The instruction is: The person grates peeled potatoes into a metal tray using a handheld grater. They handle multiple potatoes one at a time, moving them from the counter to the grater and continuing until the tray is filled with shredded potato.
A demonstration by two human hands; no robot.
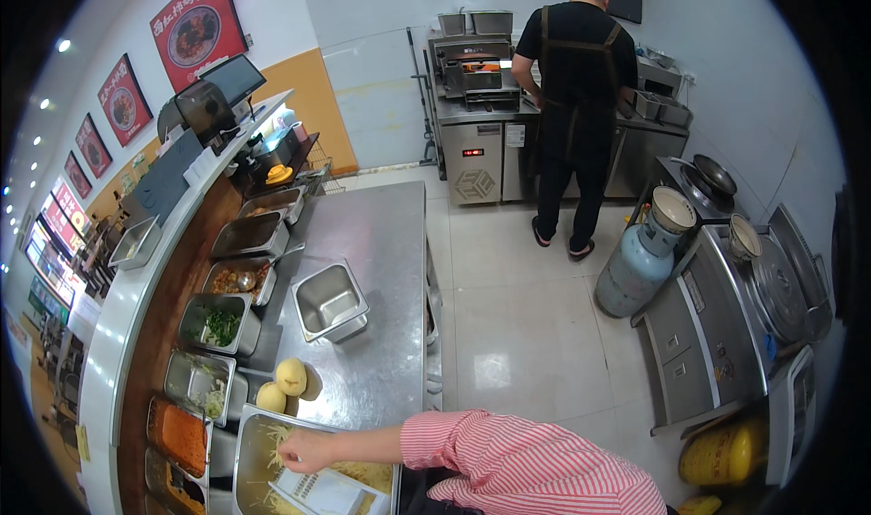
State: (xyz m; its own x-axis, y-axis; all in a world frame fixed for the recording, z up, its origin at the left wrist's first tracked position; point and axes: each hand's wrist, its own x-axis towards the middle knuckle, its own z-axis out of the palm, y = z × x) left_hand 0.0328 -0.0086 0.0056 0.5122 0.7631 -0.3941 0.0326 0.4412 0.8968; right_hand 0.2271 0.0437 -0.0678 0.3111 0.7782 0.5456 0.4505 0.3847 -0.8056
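Observation:
My right hand, at the end of a red-and-white striped sleeve, is curled over a white plastic grater. Pale shreds show beside its fingertips; whether the fingers grip them or part of the grater cannot be told. The grater lies tilted in a large steel pan that holds more yellowish shreds, probably potato. Two peeled potatoes touch each other on the steel table just beyond the pan. Farther along stands an empty, deep steel container. My left hand is out of view.
Steel food pans line the table's left side, holding chopped greens, an orange food and a diced mix with a ladle. A co-worker stands at the back counter, facing away. A gas cylinder stands by the stove on the right.

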